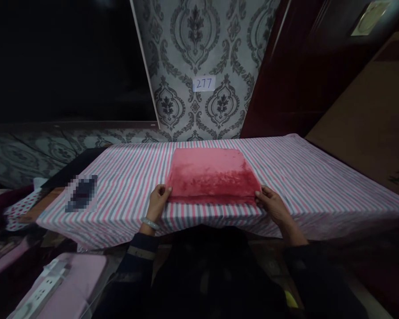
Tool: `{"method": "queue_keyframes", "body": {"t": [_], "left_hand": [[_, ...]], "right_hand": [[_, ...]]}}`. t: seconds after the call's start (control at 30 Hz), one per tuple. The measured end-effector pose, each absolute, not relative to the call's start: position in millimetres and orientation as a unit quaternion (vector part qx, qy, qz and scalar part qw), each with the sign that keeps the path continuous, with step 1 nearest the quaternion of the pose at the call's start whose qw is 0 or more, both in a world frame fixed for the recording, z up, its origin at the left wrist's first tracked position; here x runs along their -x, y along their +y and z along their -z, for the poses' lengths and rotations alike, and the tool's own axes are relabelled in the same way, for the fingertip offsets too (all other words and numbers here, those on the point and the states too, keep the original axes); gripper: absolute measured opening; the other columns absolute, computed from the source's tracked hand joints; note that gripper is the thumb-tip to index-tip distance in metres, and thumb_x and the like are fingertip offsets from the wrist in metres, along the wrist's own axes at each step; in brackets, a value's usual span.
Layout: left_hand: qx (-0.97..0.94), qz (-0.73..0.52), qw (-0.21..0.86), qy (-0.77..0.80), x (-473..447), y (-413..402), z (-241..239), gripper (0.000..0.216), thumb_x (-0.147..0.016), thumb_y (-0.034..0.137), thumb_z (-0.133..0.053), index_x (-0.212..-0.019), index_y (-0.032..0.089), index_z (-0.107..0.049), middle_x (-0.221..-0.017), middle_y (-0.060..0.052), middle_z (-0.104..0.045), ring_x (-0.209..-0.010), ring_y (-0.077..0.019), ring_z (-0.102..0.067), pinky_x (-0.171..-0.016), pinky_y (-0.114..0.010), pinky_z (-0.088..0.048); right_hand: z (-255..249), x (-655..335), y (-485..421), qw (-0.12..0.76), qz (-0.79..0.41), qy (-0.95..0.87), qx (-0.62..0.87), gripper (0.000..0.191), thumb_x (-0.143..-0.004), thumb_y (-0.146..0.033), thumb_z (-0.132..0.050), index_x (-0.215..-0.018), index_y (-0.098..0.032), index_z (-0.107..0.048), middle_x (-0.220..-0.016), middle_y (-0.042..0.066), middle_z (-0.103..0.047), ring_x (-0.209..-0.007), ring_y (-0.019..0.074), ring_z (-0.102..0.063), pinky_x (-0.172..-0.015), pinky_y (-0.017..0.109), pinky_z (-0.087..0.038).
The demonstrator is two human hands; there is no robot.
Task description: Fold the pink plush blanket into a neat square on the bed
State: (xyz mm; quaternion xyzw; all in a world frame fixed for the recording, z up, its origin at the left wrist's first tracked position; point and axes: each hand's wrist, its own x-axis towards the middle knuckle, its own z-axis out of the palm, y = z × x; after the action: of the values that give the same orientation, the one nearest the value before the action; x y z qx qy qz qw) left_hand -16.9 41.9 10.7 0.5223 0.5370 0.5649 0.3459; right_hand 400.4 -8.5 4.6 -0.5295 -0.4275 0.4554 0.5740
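A red plush cloth (213, 175), folded into a flat rectangle, lies on a striped tablecloth (133, 177). Its near half looks darker and ruffled, while the far half is lighter and smoother. My left hand (159, 199), with a pale bangle on the wrist, pinches the near left corner between thumb and fingers. At the near right corner, my right hand (271, 201) grips the cloth in the same way, its thumb on top. The front edge shows stacked layers between the two hands.
A pixelated dark item (82, 193) lies on the table's left side. Behind stand a large black screen (66, 62) and a patterned wall bearing a "277" paper label (204, 83). A power strip (43, 292) rests on a pink surface at lower left. A brown panel (369, 115) rises on the right.
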Motion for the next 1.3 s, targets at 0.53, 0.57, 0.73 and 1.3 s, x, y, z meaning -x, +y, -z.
{"method": "queue_keyframes", "body": {"t": [0.53, 0.57, 0.73, 1.3], "left_hand": [[-0.555, -0.55, 0.269, 0.563, 15, 34, -13, 0.025, -0.08, 0.047, -0.063, -0.083, 0.022, -0.06, -0.075, 0.001, -0.06, -0.074, -0.0178, -0.057, -0.072, -0.03, -0.046], [-0.557, -0.55, 0.277, 0.557, 16, 33, -12, 0.026, -0.08, 0.047, -0.063, -0.088, 0.022, -0.061, -0.08, 0.0, -0.064, -0.079, -0.0192, -0.06, -0.075, -0.031, -0.048], [-0.607, -0.499, 0.257, 0.563, 27, 27, -8, 0.03, -0.068, 0.033, -0.063, -0.095, 0.021, -0.065, -0.092, -0.004, -0.07, -0.088, -0.0234, -0.064, -0.083, -0.037, -0.05], [-0.63, -0.454, 0.145, 0.612, 11, 21, -11, 0.019, -0.068, 0.02, -0.06, -0.061, 0.025, -0.044, -0.068, 0.001, -0.047, -0.069, -0.0191, -0.048, -0.07, -0.032, -0.039]], "right_hand": [[19, -410, -10, 0.551, -0.362, -0.516, 0.547, 0.046, -0.069, -0.057, -0.079, -0.097, -0.024, -0.066, -0.087, 0.003, -0.07, -0.076, 0.0205, -0.063, -0.07, 0.032, -0.053], [22, -410, -10, 0.542, -0.355, -0.525, 0.551, 0.046, -0.066, -0.056, -0.08, -0.096, -0.024, -0.065, -0.086, 0.003, -0.07, -0.077, 0.0213, -0.063, -0.072, 0.033, -0.053], [27, -405, -7, 0.54, -0.327, -0.514, 0.581, 0.049, -0.059, -0.053, -0.081, -0.093, -0.024, -0.062, -0.082, 0.002, -0.069, -0.076, 0.0227, -0.064, -0.074, 0.036, -0.053], [1, -405, -16, 0.502, -0.518, -0.389, 0.573, 0.042, -0.048, -0.048, -0.089, -0.067, -0.021, -0.062, -0.057, 0.002, -0.062, -0.05, 0.0139, -0.054, -0.047, 0.025, -0.042]]}}
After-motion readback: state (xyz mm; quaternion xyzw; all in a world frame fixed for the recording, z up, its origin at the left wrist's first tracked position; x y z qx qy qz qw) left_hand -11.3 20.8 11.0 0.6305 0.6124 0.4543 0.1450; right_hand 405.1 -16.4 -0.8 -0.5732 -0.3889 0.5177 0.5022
